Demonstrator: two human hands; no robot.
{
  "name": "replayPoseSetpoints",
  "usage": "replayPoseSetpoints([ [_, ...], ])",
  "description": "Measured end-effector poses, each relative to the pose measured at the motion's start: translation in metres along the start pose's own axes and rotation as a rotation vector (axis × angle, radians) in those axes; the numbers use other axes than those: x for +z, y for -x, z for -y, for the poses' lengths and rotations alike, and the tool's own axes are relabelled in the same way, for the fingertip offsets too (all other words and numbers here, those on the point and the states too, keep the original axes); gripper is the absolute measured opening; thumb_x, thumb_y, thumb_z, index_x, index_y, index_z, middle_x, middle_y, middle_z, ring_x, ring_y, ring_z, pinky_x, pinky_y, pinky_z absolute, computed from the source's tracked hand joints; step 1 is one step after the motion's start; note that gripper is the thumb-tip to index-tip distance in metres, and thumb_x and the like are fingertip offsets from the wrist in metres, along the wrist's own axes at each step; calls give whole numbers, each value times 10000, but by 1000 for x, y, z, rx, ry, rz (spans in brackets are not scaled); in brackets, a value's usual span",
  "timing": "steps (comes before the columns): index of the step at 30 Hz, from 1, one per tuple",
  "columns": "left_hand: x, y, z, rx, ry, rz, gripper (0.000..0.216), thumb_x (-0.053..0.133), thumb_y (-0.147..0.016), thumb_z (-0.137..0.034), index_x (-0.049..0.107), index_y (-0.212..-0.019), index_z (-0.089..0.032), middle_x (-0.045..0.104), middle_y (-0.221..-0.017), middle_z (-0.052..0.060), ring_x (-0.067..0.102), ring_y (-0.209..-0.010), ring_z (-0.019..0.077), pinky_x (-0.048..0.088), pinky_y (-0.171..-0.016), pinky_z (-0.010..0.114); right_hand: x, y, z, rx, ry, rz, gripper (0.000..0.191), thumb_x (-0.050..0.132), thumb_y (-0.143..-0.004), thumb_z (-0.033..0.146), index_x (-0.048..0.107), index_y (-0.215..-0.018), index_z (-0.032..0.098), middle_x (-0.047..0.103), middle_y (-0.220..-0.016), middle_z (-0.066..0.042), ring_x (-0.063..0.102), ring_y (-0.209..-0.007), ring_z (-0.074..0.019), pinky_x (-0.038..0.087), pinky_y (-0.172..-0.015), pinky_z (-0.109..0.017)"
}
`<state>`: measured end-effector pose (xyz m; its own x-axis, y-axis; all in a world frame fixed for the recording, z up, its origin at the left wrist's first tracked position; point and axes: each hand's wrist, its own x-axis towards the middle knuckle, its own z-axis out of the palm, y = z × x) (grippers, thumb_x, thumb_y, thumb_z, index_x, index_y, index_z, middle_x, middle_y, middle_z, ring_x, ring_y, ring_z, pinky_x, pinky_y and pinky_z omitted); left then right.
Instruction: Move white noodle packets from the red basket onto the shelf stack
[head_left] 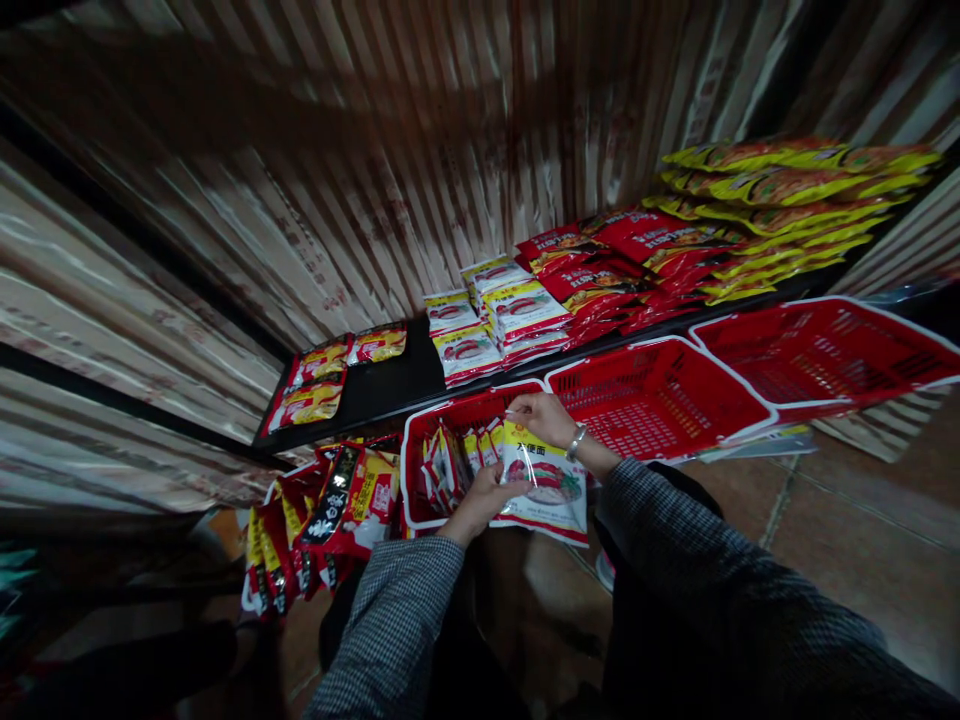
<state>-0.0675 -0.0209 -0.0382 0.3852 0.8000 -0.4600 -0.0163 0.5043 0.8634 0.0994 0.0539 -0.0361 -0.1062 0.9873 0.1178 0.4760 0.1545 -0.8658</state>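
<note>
Left fingers (pixel 496 482), right fingers (pixel 526 406) pinch packet (pixel 553 492).

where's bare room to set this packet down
Bare: the black shelf between the yellow-red packs and the white stacks; the middle basket and right basket. Crowded: the full basket by the held packet, and the shelf's right end.

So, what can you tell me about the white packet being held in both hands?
The white packet is a flat, glossy plastic pouch with a yellow top, dark characters, a picture of red food and a red bottom edge. The left hand grips its left side, the right hand pinches its top, by a red basket.
</note>
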Motion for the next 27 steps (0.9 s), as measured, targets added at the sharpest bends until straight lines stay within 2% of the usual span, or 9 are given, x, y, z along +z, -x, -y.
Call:
replayPoseSetpoints([
  [4,-1,1,-1,-18,43,-49,463,880,-401,-297,683,-774,-108,685,-653,22,598,-552,137,473,-587,253,-7,2,5,-85,112,8,144,616,-805,308,709,-818,199,735,-803,-47,673,-744,-193,476,-680,-284],
  [7,-12,0,-11,1,123,-122,476,877,-417,-305,680,-803,-108,692,-644,42,636,-571,181,506,-614,299,-15,2,4,-121,111,-166,234,616,-802,368,691,-948,202,731,-907,-74,674,-844,-224,493,-781,-337],
  [9,-22,1,-21,26,193,-206,470,875,-426,-293,676,-813,-116,696,-633,52,659,-591,213,528,-634,331,-17,0,2,-97,33,-267,293,616,-793,388,670,-1008,198,722,-967,-91,668,-897,-235,492,-835,-366],
  [12,-36,4,-35,78,275,-330,453,871,-449,-266,669,-829,-126,713,-658,67,694,-673,259,556,-687,372,-15,-1,0,6,-220,-294,359,638,-763,420,651,-1033,184,707,-1033,-110,663,-943,-232,504,-853,-366],
  [15,-43,7,-43,129,321,-358,464,869,-466,-252,674,-864,-116,733,-733,94,705,-800,302,563,-768,408,-11,0,4,163,-481,-208,369,695,-715,440,657,-985,191,711,-1028,-96,666,-944,-215,520,-837,-341],
  [18,-44,7,-44,181,333,-344,517,876,-444,-238,679,-903,-109,742,-791,104,695,-880,320,555,-818,421,-7,4,11,333,-713,36,324,715,-707,456,681,-905,203,735,-886,-62,685,-821,-184,545,-752,-307],
  [21,-43,4,-44,209,343,-359,550,887,-406,-228,679,-902,-111,743,-799,103,692,-898,322,553,-829,422,-2,6,15,377,-881,203,294,774,-651,415,699,-825,190,740,-800,-46,685,-722,-168,553,-692,-284],
  [24,-42,2,-45,209,351,-370,549,895,-380,-226,680,-873,-112,741,-765,96,696,-883,320,552,-829,420,4,6,15,363,-944,242,288,838,-561,331,707,-763,174,739,-736,-35,681,-654,-171,556,-679,-294],
  [27,-41,1,-46,211,372,-358,534,892,-403,-256,682,-874,-116,741,-758,93,698,-871,317,551,-828,426,5,4,14,354,-968,213,301,854,-525,326,712,-740,171,732,-688,-23,674,-609,-175,550,-646,-298],
])
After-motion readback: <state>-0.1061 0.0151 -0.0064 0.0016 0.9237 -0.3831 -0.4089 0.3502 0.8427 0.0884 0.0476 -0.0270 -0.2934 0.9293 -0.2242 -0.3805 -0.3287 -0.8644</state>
